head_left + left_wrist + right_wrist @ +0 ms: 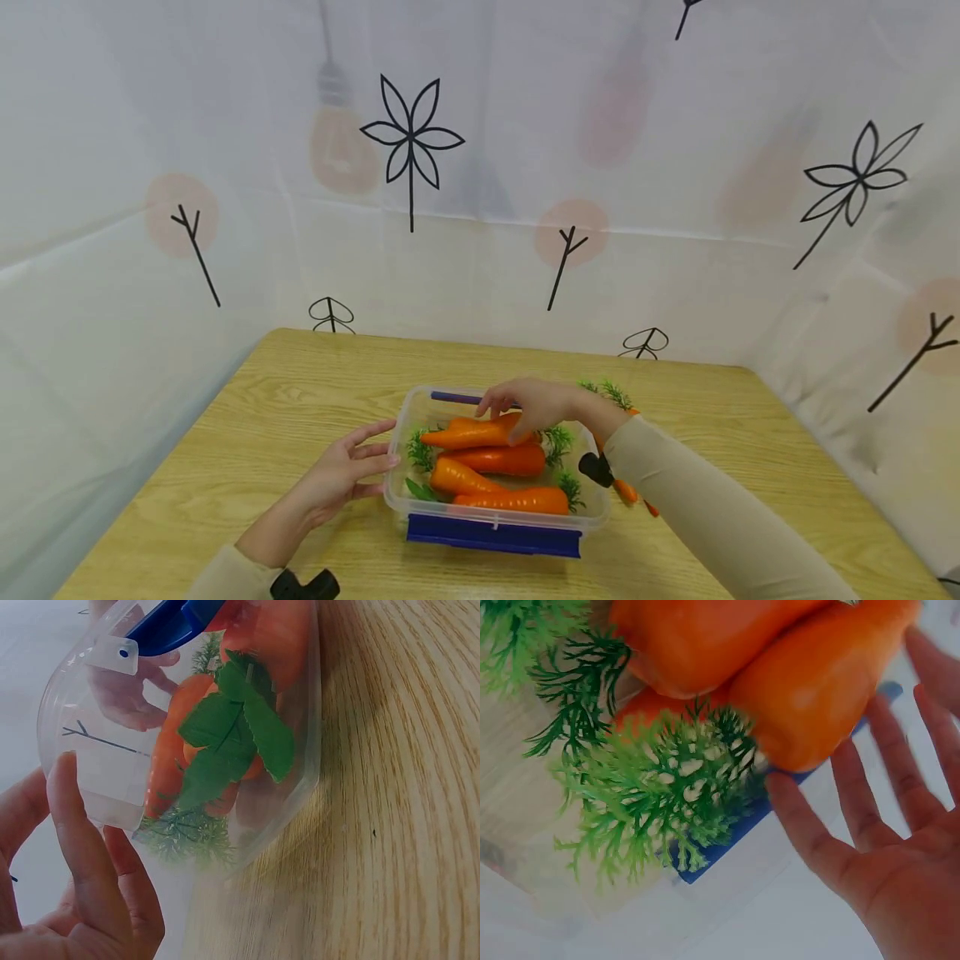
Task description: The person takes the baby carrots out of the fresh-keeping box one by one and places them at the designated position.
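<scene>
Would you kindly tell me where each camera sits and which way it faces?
Head: worn on the head, facing forward and down at the table and clear box; the left hand, right hand and sleeves show.
Left wrist: on the left wrist, facing the box's side; the left hand shows, with part of the right beyond clear plastic.
Right wrist: on the right wrist, facing carrots and green fronds closely; the right hand shows.
Shared: head and left wrist both show both hands.

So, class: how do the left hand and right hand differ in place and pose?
The left hand is outside the clear container, at its left end; the right hand is over the carrots inside. The left hand's fingers spread sideways; the right hand's bend downward. Both emerge bare from cream sleeves.
</scene>
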`<action>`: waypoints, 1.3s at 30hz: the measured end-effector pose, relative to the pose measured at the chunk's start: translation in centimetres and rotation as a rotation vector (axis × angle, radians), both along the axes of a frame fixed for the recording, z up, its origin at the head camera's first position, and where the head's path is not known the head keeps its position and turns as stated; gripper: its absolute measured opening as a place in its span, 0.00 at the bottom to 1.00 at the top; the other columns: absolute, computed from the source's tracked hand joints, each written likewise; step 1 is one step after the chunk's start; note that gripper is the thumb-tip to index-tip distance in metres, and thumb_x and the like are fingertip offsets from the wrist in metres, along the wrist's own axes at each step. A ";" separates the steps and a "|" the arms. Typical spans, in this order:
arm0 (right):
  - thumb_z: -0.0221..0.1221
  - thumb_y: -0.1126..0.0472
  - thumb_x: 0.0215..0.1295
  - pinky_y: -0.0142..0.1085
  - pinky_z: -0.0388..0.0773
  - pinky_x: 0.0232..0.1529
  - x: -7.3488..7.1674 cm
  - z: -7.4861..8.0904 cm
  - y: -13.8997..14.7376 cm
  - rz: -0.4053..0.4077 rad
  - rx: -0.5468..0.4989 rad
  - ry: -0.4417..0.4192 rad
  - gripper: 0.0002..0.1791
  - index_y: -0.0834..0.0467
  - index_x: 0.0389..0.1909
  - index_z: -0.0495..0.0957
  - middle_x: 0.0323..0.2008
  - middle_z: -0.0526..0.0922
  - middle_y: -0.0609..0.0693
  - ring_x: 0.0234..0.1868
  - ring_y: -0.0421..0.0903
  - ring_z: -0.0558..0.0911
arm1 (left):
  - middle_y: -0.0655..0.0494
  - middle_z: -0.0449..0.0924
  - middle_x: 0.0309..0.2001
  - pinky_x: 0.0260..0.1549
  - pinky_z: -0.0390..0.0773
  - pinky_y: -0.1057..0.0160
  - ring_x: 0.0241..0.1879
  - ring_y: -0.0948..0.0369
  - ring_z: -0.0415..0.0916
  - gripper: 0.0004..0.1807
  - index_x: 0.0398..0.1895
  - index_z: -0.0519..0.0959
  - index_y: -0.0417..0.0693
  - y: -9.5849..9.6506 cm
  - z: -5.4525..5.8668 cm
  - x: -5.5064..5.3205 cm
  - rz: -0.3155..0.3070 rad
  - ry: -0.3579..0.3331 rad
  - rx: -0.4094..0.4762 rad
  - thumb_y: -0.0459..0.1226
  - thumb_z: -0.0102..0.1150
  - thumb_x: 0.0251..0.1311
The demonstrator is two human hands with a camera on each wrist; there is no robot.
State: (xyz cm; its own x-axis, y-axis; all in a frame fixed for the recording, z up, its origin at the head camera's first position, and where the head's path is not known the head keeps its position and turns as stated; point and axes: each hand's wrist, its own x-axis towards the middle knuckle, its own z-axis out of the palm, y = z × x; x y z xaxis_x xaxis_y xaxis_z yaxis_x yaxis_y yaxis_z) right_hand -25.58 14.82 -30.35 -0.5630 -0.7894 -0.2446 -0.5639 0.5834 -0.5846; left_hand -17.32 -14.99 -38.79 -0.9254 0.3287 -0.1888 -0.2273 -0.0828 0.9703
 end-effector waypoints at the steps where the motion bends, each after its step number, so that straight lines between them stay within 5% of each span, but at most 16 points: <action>1: 0.61 0.74 0.55 0.49 0.67 0.58 0.0 -0.1 -0.1 0.016 0.017 0.012 0.25 0.58 0.55 0.74 0.50 0.74 0.51 0.54 0.53 0.71 | 0.39 0.67 0.57 0.34 0.80 0.64 0.46 0.54 0.75 0.39 0.69 0.56 0.42 0.0 0.0 0.0 0.002 0.000 0.000 0.36 0.63 0.57; 9: 0.62 0.74 0.55 0.43 0.71 0.55 0.1 -0.4 -0.7 0.021 0.150 0.030 0.26 0.53 0.55 0.74 0.53 0.74 0.50 0.56 0.53 0.71 | 0.39 0.67 0.57 0.34 0.80 0.64 0.46 0.54 0.75 0.38 0.69 0.56 0.42 0.0 0.0 0.1 0.005 -0.001 -0.011 0.36 0.63 0.57; 16: 0.63 0.73 0.53 0.39 0.72 0.52 0.1 -0.6 -0.5 -0.001 0.160 0.042 0.27 0.48 0.52 0.75 0.50 0.74 0.47 0.52 0.47 0.72 | 0.40 0.68 0.56 0.34 0.80 0.64 0.45 0.54 0.75 0.39 0.69 0.56 0.42 0.0 0.1 0.1 -0.004 0.001 -0.001 0.36 0.63 0.57; 39: 0.62 0.61 0.58 0.41 0.75 0.45 1.8 1.8 3.4 -0.085 -0.187 0.122 0.21 0.54 0.54 0.75 0.50 0.77 0.49 0.49 0.49 0.73 | 0.40 0.68 0.56 0.34 0.80 0.64 0.46 0.54 0.75 0.39 0.70 0.53 0.41 -0.1 0.1 0.1 -0.021 0.020 0.010 0.35 0.61 0.59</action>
State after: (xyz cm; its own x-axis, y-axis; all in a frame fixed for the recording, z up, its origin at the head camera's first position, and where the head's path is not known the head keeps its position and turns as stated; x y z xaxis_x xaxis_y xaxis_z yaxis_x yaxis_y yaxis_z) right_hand -23.74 18.26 -28.57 -0.6457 -0.7632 -0.0246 -0.5906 0.5195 -0.6175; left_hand -17.23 -15.05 -38.70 -0.9216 0.3501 -0.1674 -0.2101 -0.0874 0.9738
